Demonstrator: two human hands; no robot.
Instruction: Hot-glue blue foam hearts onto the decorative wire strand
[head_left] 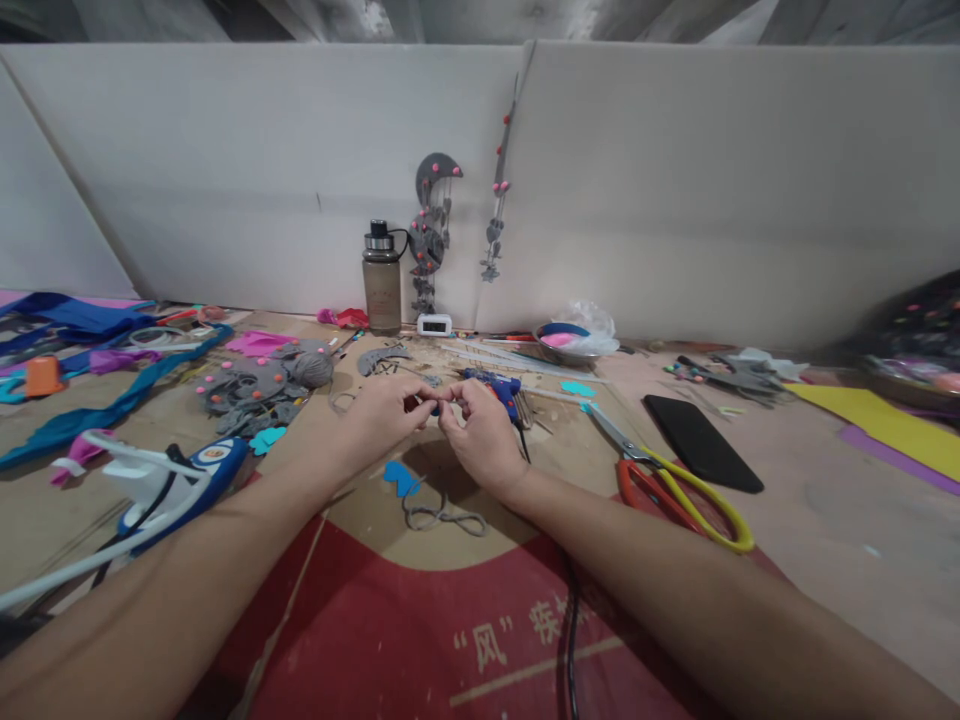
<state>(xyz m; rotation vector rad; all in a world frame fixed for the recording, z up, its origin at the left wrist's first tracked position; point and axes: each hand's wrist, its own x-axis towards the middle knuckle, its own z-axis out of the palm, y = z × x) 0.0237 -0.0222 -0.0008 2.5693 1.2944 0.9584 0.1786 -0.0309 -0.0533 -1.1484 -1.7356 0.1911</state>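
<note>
A small blue piece (pixel 436 408) is pinched in the air between the hands, mostly hidden by fingers, so its shape cannot be told. It is gripped by the closed thumb and forefinger of the left hand (pixel 390 412) and, closely facing, by those of the right hand (pixel 481 430). For such fine handling, the pinch is best kept light and the wrists steady. Below, blue cutouts (pixel 399 478) are seen beside a looped grey cord (pixel 442 518), which should not be snagged. Just beyond the right hand, the glue gun (pixel 507 392) should be treated as hot. The black cable (pixel 571 640) under the right forearm is best left untugged.
</note>
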